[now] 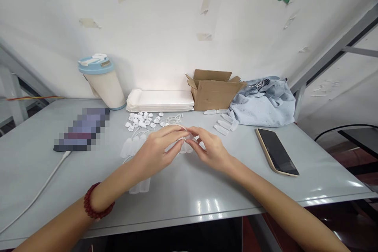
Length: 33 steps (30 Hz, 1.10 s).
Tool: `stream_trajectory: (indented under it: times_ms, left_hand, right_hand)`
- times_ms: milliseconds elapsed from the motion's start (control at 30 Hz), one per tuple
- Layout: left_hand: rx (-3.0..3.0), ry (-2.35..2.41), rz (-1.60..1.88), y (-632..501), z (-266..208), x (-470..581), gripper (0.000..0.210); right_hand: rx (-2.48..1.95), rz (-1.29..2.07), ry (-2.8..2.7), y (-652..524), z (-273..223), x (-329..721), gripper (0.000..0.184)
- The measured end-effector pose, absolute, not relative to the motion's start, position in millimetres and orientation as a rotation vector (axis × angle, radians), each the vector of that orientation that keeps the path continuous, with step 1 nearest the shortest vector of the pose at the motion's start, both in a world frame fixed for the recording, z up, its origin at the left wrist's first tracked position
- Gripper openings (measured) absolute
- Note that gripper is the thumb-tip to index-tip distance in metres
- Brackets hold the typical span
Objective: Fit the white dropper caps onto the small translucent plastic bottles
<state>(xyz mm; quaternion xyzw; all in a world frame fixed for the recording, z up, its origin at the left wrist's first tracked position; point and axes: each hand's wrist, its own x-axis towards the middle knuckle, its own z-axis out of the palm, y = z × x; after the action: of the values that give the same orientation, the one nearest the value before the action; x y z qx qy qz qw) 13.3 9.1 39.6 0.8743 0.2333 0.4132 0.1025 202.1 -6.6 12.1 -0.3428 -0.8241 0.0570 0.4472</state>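
Above the middle of the table, my left hand [159,146] and my right hand [211,147] meet fingertip to fingertip. The left fingers are closed in a pinch on a thin white cord [180,126] that arcs over the fingertips. My right thumb and fingers close on a small translucent plastic piece [191,137], partly covered by the fingers. Just beneath the hands lie more translucent tubes [185,148]. Left of my left hand are translucent tubes with white cords [134,145], and more tubes [140,186] sit under the forearm. Small white caps [143,118] are scattered behind it.
Along the wall stand a tumbler [108,86], a stack of white packets [165,100], an open cardboard box [214,94] and pale blue cloth [265,102]. Loose translucent pieces [223,126] lie before the box. A phone [277,151] is at right, a blurred-out device [84,130] with cable at left.
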Motion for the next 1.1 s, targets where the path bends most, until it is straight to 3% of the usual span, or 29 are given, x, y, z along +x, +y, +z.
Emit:
stream_trajectory:
  times_ms: [167,400,833,1100]
  left_hand:
    - [2.589,0.7,1.233,9,39,11,0.028]
    - [2.681,0.704,0.988,7,39,7,0.036]
    - [2.615,0.819,1.165,8,41,12,0.029]
    - [2.865,0.672,1.227,8,37,13,0.044]
  right_hand:
    - [-0.922,0.278,-1.973,-9,17,201,0.024]
    - [-1.03,0.684,-1.775,-10,24,201,0.02]
    - [-0.845,1.408,-1.401,-7,36,206,0.024]
    - [-0.747,1.645,-1.209,-5,34,205,0.028]
